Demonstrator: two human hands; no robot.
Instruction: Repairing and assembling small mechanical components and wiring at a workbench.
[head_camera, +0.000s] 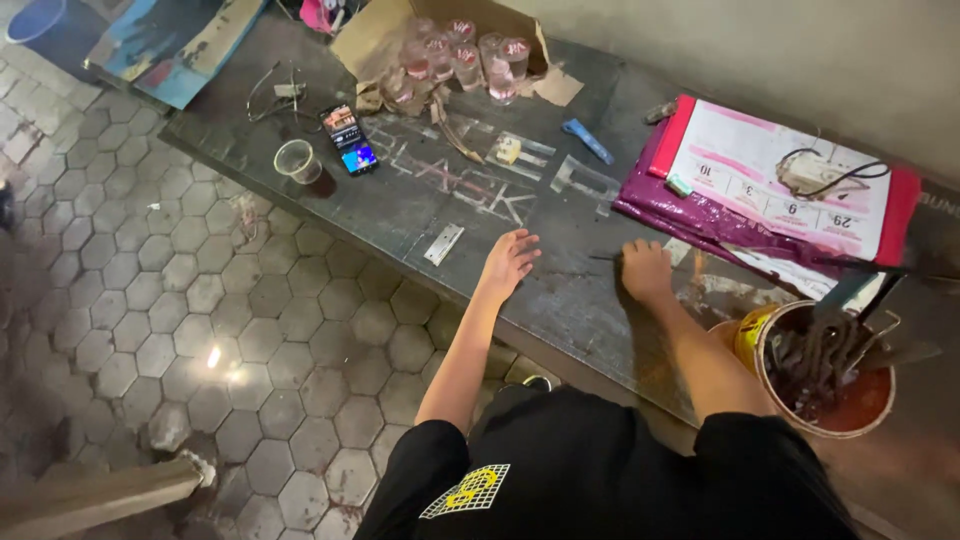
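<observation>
Dark table (560, 290) — both hands flat; pink-bordered calendar sheet (790, 180) just right.

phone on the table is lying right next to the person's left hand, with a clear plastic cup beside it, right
Not quite. The head view shows the phone lying far from the left hand, up the dark table near the cardboard box. The clear plastic cup is indeed beside it.

A phone (349, 139) and clear plastic cup (296, 159) lie near the surface's (560, 290) far left corner; a cardboard box (380, 35) of cups sits at its far edge.
</observation>
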